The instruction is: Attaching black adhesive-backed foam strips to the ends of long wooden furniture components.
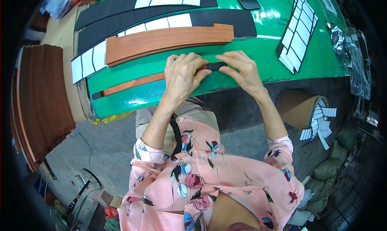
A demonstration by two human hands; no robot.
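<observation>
The left fingers (198,63) grip a strip (135,83) near its right end, and the right fingers (226,61) pinch the black piece (216,66) at that end. The strip is long, narrow, reddish-brown, with a dark tip (97,95) at its other end. Its long axis runs left to right on a slant, the right end farther from the body. It reaches leftward from the fingers over the green desk (133,103); beyond them lies a brown board (169,43).
</observation>
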